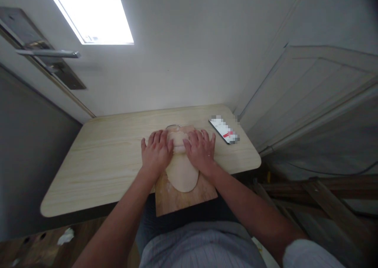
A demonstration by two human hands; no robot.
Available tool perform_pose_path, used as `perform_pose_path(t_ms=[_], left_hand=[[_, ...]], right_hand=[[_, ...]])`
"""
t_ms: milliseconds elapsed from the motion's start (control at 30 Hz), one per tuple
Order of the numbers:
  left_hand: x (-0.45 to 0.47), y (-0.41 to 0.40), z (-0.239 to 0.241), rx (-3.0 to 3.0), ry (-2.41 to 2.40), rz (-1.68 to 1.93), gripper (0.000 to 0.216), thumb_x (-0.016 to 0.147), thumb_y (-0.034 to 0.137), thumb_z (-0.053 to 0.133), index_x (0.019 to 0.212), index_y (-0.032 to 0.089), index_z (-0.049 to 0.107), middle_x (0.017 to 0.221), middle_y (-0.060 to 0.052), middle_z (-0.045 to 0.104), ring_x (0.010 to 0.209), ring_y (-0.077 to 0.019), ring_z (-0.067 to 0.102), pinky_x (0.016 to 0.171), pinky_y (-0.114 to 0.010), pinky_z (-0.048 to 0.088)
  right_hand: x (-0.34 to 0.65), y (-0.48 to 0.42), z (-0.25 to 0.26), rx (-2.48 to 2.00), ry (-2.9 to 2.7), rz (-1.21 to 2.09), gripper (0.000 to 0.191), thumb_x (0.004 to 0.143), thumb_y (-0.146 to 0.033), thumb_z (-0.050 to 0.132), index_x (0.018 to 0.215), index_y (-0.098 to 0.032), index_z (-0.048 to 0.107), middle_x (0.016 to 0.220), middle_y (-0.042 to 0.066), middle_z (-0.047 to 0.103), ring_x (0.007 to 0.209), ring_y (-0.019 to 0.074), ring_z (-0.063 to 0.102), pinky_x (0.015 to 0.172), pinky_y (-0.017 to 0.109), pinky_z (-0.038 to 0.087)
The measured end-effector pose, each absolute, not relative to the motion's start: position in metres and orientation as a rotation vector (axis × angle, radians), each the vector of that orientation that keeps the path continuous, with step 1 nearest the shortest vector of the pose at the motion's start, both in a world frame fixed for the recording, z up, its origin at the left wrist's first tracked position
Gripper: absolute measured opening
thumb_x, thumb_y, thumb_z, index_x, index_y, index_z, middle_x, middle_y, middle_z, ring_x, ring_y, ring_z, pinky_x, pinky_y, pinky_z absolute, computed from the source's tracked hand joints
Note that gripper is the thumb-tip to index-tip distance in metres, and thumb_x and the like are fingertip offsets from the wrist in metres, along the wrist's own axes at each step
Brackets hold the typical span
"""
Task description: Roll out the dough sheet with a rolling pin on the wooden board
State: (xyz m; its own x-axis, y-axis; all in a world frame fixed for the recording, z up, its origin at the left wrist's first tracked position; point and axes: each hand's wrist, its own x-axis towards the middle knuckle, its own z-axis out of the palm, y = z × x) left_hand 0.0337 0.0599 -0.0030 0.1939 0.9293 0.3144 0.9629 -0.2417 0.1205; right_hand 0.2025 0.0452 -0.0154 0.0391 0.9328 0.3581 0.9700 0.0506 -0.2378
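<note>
A pale, flattened sheet of dough (181, 173) lies on a wooden board (180, 199) at the near edge of a light wooden table (112, 158). My left hand (156, 150) and my right hand (201, 148) lie side by side on the far end of the dough, fingers stretched out flat and pressing down. Between the hands the dough (178, 142) looks thicker, as if rolled up or wrapped round something I cannot make out. The board's near end overhangs the table toward my lap.
A phone (224, 130) with a lit screen lies on the table just right of my right hand. A white wall stands behind the table, a door with a metal handle (49, 53) at the left, wooden planks (319, 193) on the floor at the right.
</note>
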Motion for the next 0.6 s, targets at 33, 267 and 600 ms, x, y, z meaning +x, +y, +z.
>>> perform_pose_path(t_ms=[33,267,600], left_hand=[[0.034,0.064,-0.003,-2.347,-1.879,-0.480,0.055,0.104,0.045,0.024,0.148,0.020,0.046,0.152,-0.012,0.052,0.141,-0.0314,0.043,0.117,-0.060,0.026],[0.033,0.089,-0.004,-2.383,-1.882,-0.424,0.052,0.103,0.045,0.026,0.145,0.024,0.049,0.151,-0.011,0.053,0.139,-0.0326,0.044,0.113,-0.061,0.031],[0.030,0.102,-0.002,-2.388,-1.834,-0.362,0.048,0.103,0.045,0.027,0.131,0.024,0.060,0.130,-0.011,0.066,0.119,-0.0326,0.057,0.099,-0.051,0.041]], right_hand=[[0.203,0.049,-0.015,-1.909,-1.917,-0.118,0.043,0.105,-0.049,0.037,0.130,-0.024,0.062,0.143,0.011,0.059,0.137,0.0328,0.040,0.117,0.062,0.013],[0.203,0.076,-0.010,-1.942,-1.964,-0.109,0.042,0.104,-0.047,0.037,0.128,-0.023,0.061,0.137,0.012,0.062,0.130,0.0308,0.045,0.115,0.055,0.021],[0.207,0.098,-0.005,-1.957,-2.084,-0.076,0.040,0.103,-0.046,0.040,0.129,-0.024,0.061,0.136,0.011,0.062,0.125,0.0300,0.048,0.107,0.050,0.030]])
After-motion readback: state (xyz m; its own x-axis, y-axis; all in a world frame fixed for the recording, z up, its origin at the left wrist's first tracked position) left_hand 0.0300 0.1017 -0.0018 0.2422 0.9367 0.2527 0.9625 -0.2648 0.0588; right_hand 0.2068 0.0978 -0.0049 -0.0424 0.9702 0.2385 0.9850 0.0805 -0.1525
